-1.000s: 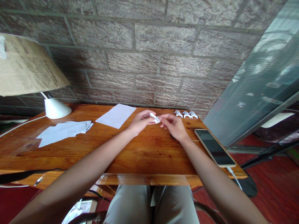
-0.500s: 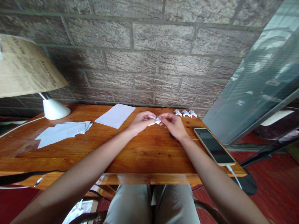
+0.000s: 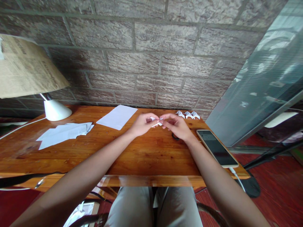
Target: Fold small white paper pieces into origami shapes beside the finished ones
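Note:
Both my hands meet above the middle of a wooden desk (image 3: 146, 154). My left hand (image 3: 141, 123) and my right hand (image 3: 178, 126) each pinch one end of a small folded white paper piece (image 3: 156, 121), held just above the wood. Fingers of both hands are closed on it, so most of the piece is hidden. Three finished folded paper pieces (image 3: 188, 114) sit in a row at the desk's far edge, right of my right hand.
A flat white sheet (image 3: 117, 117) lies left of my hands. A pile of white sheets (image 3: 63, 133) lies further left. A white-based lamp (image 3: 55, 109) with a tan shade stands far left. A phone (image 3: 216, 148) with a cable lies at right. Brick wall behind.
My hands have drawn slightly closer together and lifted a little, turning the small paper piece between the fingertips. Nothing else on the desk has moved.

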Demonstrator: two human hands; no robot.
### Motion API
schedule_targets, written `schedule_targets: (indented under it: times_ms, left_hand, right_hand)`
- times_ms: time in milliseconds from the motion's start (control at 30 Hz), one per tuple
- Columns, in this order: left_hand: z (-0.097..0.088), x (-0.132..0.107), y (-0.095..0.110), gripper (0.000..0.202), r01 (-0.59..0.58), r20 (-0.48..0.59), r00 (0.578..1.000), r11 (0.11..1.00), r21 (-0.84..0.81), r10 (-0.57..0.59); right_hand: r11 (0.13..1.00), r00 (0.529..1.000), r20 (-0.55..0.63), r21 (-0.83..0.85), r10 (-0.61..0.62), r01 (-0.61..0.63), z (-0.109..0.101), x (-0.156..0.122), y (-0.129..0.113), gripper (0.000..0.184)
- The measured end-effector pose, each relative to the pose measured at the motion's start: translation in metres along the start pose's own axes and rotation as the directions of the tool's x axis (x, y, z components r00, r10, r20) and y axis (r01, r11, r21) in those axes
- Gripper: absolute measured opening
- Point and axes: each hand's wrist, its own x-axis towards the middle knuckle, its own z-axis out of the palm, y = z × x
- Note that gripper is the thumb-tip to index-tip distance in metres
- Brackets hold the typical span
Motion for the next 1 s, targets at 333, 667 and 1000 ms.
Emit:
schedule_targets:
  times_ms: [333, 667, 1000]
  left_hand:
    - [-0.001, -0.001, -0.006, 0.031, -0.03, 0.054, 0.998, 0.999, 0.038, 0.028]
    - [0.001, -0.001, -0.003, 0.033, -0.026, 0.107, 0.994, 0.998, 0.054, 0.02]
    - [0.006, 0.0, -0.004, 0.028, -0.001, 0.006, 1.0, 0.998, 0.069, 0.001]
  right_hand:
    - [0.999, 0.998, 0.064, -0.051, 0.018, -0.015, -0.009, 0.0, -0.004, 0.033]
    - [0.998, 0.999, 0.028, -0.051, 0.045, -0.043, -0.007, 0.001, 0.001, 0.033]
    - [0.999, 0.994, -0.105, -0.009, 0.042, -0.043, 0.003, 0.002, 0.001, 0.033]
